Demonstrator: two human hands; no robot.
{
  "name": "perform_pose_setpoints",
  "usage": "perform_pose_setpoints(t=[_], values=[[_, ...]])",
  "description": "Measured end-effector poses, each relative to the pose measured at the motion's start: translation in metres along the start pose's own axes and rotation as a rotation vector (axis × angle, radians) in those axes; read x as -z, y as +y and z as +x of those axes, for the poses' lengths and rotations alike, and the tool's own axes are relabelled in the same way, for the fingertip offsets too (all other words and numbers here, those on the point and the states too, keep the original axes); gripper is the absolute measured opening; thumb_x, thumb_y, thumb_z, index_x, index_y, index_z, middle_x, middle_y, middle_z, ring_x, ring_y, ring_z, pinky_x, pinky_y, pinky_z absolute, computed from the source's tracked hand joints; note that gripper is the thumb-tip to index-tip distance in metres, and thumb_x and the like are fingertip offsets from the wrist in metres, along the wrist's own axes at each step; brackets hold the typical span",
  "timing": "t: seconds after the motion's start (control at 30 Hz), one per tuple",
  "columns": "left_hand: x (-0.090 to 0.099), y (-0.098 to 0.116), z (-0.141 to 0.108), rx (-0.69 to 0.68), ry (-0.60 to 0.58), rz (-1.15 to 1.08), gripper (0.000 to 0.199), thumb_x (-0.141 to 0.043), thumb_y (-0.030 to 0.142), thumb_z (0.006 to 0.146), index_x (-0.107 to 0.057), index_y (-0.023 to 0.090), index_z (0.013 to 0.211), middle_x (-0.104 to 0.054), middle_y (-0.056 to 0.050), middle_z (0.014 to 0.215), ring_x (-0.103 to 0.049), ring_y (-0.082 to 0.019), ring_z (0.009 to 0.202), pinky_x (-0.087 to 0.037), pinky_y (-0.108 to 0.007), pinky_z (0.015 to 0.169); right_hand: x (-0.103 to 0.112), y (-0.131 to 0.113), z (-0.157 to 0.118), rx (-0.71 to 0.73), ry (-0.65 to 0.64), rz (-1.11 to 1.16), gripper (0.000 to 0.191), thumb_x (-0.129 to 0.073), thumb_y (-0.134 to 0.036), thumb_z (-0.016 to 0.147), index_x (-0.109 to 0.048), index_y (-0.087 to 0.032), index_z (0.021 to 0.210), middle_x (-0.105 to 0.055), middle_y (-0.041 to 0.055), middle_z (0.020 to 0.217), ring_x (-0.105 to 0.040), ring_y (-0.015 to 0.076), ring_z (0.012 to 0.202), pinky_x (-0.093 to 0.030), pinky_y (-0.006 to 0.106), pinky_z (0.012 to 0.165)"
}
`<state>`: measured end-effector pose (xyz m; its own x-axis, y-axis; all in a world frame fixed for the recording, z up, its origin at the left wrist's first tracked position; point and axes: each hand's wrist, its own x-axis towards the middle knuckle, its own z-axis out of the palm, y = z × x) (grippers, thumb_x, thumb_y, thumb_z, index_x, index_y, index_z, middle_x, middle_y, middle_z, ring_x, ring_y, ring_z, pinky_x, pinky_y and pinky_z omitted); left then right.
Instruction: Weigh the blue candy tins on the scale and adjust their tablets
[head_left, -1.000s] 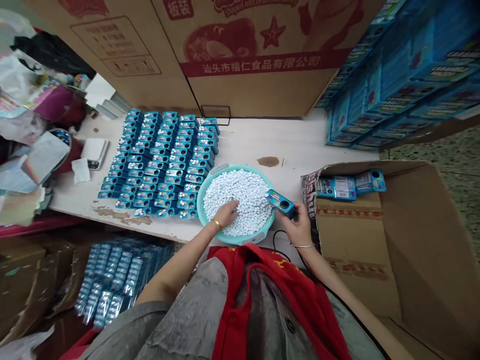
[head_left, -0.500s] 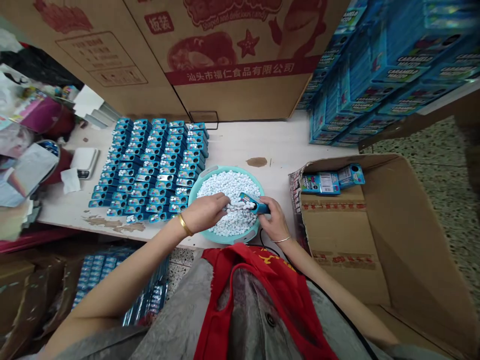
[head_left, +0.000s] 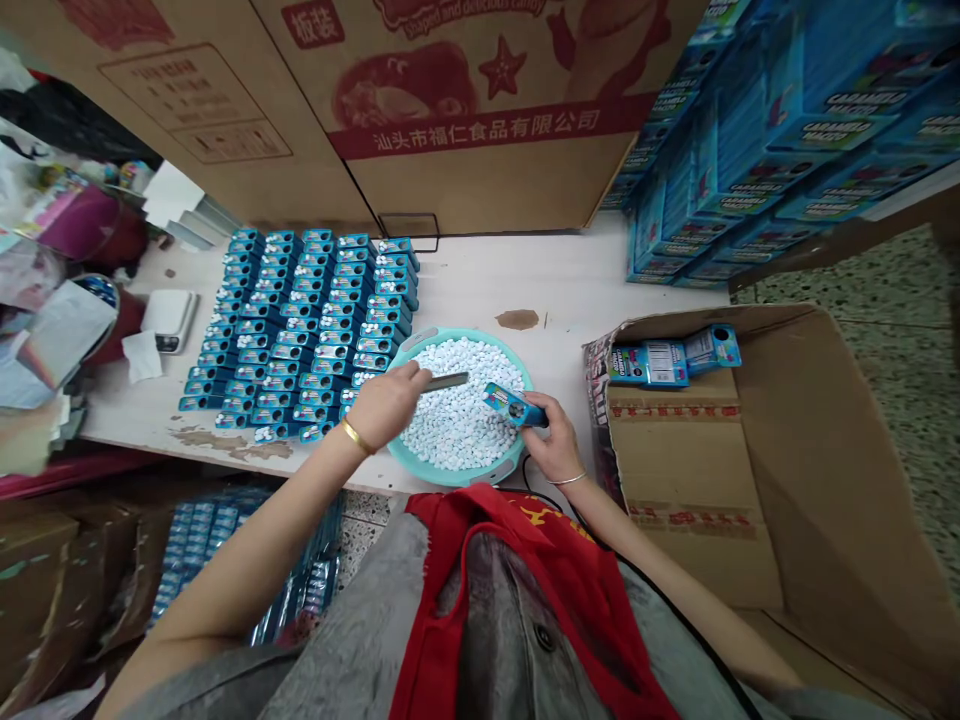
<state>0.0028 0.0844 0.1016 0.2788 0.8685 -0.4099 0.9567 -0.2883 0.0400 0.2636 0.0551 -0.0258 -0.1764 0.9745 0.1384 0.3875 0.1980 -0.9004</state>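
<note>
Blue tin rows left of the basin, cardboard box right

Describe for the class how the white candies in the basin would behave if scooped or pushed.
The small white candies look rounded and smooth, so they would probably roll and slide apart when pushed. Lying loose in the teal basin, they should flow rather than hold a shape. Each is likely light, though possibly brittle.

Single head-worn view, looking forward and down, close over a workbench, the person's forearms entering from below
</note>
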Motion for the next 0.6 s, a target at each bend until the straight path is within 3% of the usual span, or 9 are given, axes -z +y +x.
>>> perform_pose_setpoints(t=[0.07, 0.13, 0.27, 0.43, 0.6], values=[[-0.040, -0.026, 0.009, 0.116, -0.045, -0.064, 0.025, -0.037, 0.007, 0.086, -0.053, 0.014, 0.104, -0.055, -0.012, 0.104, -0.057, -0.022, 0.092, -0.046, -0.031, 0.071, 0.004, 0.002, 0.000, -0.028, 0.021, 0.008, 0.038, -0.053, -0.013, 0.074, -0.052, -0.022, 0.111, -0.060, 0.0091, 0.113, -0.057, 0.0254, 0.108, -0.044, 0.047, 0.096], [-0.078, -0.039, 0.019, 0.142, -0.061, -0.101, 0.025, -0.036, 0.005, 0.085, -0.053, 0.013, 0.102, -0.055, -0.012, 0.103, -0.056, -0.023, 0.095, -0.046, -0.033, 0.075, 0.009, 0.004, 0.000, -0.052, 0.037, 0.015, 0.038, -0.054, -0.014, 0.074, -0.053, -0.022, 0.110, -0.061, 0.0088, 0.112, -0.057, 0.0253, 0.107, -0.044, 0.047, 0.095], [-0.127, -0.025, 0.042, 0.089, -0.055, -0.215, 0.027, -0.035, 0.006, 0.086, -0.053, 0.014, 0.104, -0.055, -0.012, 0.105, -0.054, -0.022, 0.099, -0.045, -0.034, 0.082, 0.017, 0.004, 0.000, -0.091, 0.059, 0.019, 0.035, -0.057, -0.016, 0.074, -0.054, -0.021, 0.109, -0.061, 0.0085, 0.112, -0.058, 0.0246, 0.105, -0.044, 0.046, 0.095], [-0.152, 0.015, 0.070, -0.029, -0.028, -0.400, 0.029, -0.043, 0.007, 0.081, -0.053, 0.014, 0.108, -0.056, -0.012, 0.110, -0.054, -0.022, 0.100, -0.044, -0.034, 0.087, 0.021, 0.002, -0.002, -0.134, 0.086, 0.018, 0.032, -0.059, -0.023, 0.077, -0.053, -0.022, 0.109, -0.062, 0.0076, 0.109, -0.059, 0.0234, 0.101, -0.046, 0.043, 0.091], [-0.154, 0.022, 0.067, -0.119, -0.006, -0.558, 0.037, -0.050, 0.008, 0.076, -0.051, 0.012, 0.112, -0.059, -0.011, 0.111, -0.055, -0.020, 0.101, -0.044, -0.031, 0.090, 0.021, 0.002, -0.004, -0.153, 0.105, 0.013, 0.030, -0.061, -0.027, 0.077, -0.054, -0.022, 0.106, -0.063, 0.0067, 0.104, -0.060, 0.0222, 0.096, -0.048, 0.040, 0.087]])
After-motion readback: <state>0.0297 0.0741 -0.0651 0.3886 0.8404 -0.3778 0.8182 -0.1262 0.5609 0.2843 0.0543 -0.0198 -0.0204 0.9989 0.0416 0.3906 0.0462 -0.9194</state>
